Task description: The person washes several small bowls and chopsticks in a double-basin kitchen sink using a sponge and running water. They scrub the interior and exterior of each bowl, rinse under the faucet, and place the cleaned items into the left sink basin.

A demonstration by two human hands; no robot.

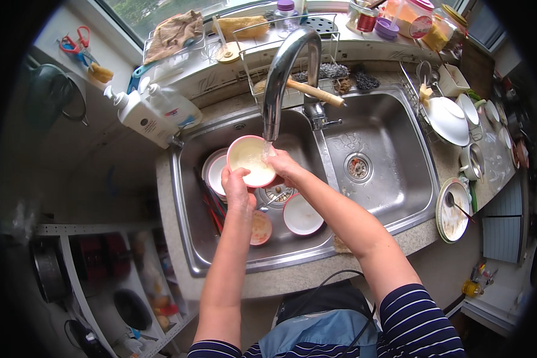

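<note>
Between my two hands I hold a cream-coloured bowl with a pink rim (247, 154), tilted beneath the chrome gooseneck faucet (272, 98). Water runs from the spout into it. My left hand (238, 185) grips the near left of the rim, thumb inside. My right hand (284, 165) is on the right side, close to the stream. Below, in the left basin of the steel sink (295, 248), are stacked white bowls (216, 176), a white bowl with a red rim (303, 215) and a small orange-stained dish (260, 228). Red and dark chopsticks (214, 208) lie along the left, partly hidden.
The right basin (385, 147) has a drain strainer with food scraps. Pump bottles (145, 118) stand at the back left corner. A wire rack with white bowls (447, 118) and a soiled plate with a spoon (454, 215) are on the right counter. A wooden-handled brush (317, 92) juts out behind the faucet.
</note>
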